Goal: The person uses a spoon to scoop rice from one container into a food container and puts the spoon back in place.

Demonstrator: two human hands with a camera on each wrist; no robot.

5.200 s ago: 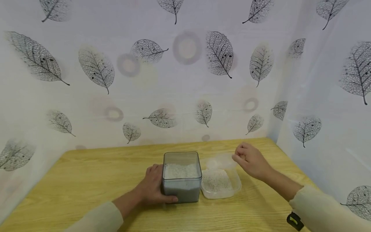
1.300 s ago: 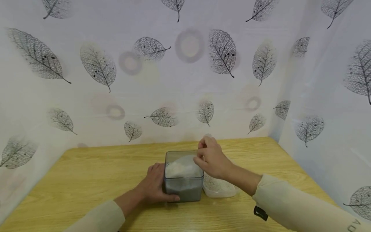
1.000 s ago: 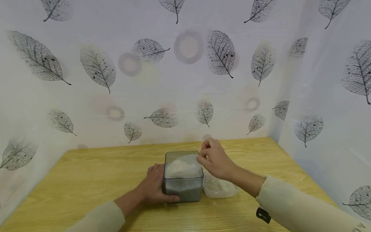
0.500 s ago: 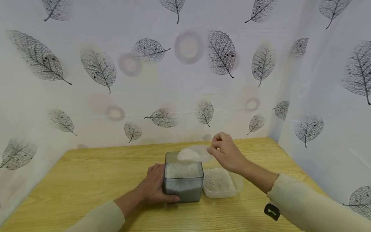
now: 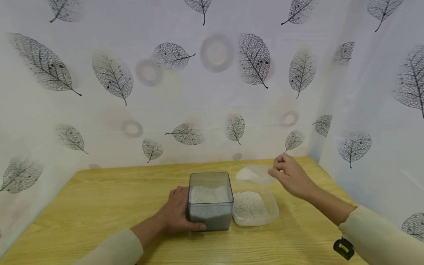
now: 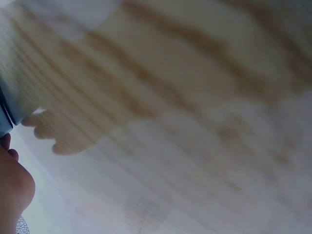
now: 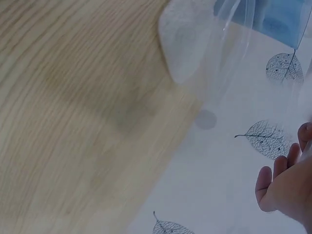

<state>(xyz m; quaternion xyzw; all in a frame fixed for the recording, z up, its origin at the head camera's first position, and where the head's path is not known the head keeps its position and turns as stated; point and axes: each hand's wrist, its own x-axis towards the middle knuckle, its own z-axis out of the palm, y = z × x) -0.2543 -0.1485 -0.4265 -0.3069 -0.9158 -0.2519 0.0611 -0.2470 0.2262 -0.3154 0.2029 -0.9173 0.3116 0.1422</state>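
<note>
A square, see-through grey storage container [image 5: 210, 217] holds white grains that look like rice. My left hand [image 5: 179, 211] grips its left side, the thumb lying across the lower front. In the left wrist view, part of that hand [image 6: 14, 187] shows under the container's blue-grey corner [image 6: 5, 117]. To the right stands a shallow clear plastic tub [image 5: 273, 211], with a mound of white grains [image 5: 249, 206] on its left side. My right hand [image 5: 291, 176] pinches a translucent, rounded plastic scoop [image 5: 263, 173] by its right end. White grains lie on the scoop, which hangs above the tub's back edge.
Both containers stand side by side on a yellow wood-grain table [image 5: 126, 198]. A white curtain [image 5: 212, 95] printed with dark leaves hangs behind the table and along its sides. A black strap [image 5: 343, 248] hangs below the right sleeve.
The right hand has lifted the scoop, bearing white grains, out of the grey container and carried it right, above the tub's back edge. The left hand keeps its grip in place.
</note>
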